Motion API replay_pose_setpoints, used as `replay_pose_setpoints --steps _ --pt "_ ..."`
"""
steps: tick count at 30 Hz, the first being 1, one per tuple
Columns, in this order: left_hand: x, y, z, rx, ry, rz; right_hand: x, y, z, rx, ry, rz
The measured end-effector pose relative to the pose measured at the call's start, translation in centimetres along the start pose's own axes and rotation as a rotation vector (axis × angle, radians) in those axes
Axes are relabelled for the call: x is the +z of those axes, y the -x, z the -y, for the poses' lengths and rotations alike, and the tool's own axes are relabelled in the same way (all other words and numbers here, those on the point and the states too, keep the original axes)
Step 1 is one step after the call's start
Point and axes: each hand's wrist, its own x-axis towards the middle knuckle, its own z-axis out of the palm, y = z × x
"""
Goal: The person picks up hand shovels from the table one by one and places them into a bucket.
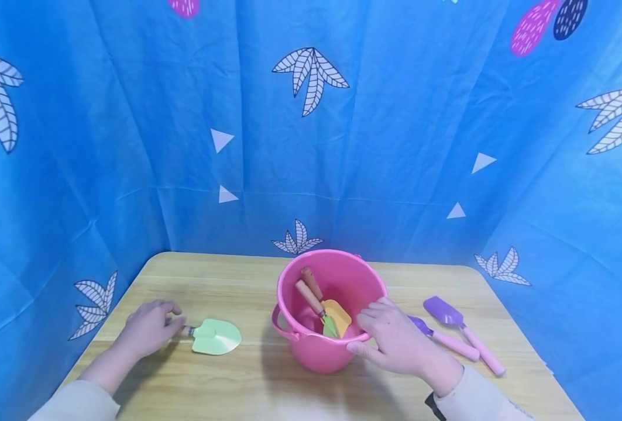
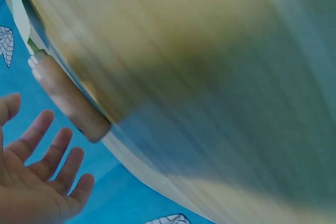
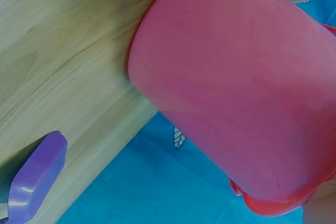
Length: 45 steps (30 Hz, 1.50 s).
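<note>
Nine o'clock from the pink bucket point(image 1: 318, 356), the left hand point(image 1: 150, 327) is unclenched, fingers loose, just beside the handle of the light-green trowel point(image 1: 217, 337); whether they touch is unclear. That trowel's handle points toward nine, so its grip end faces this hand. Inside the bucket, a green-bladed tool point(image 1: 311, 297) and a yellow-bladed tool point(image 1: 339, 316) slant, handles toward eleven, apparently propped by the wall. At the rim's four o'clock, the right hand point(image 1: 392, 336) grips, thumb outside, probably steadying the bucket. Farther right, one purple shovel point(image 1: 447, 311) lies close to a second purple shovel point(image 1: 455, 345), pink handles toward roughly four.
</note>
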Motion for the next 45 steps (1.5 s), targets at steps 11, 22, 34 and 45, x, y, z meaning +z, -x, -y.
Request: replay_pose_setpoints --steps 11,22,34,45 --pt "-0.2 0.3 1.6 -0.024 0.055 0.156 0.0 0.0 0.0 0.011 -0.004 0.005" --pt "0.7 -0.1 2.7 0.001 0.094 0.210 0.2 0.0 0.0 -0.005 -0.008 0.000" --pt "0.7 -0.3 2.7 0.009 0.089 0.204 0.0 0.0 0.0 0.010 -0.019 0.007" --pt "0.7 -0.2 2.9 -0.002 0.137 0.235 0.0 -0.1 -0.1 0.014 -0.021 0.013"
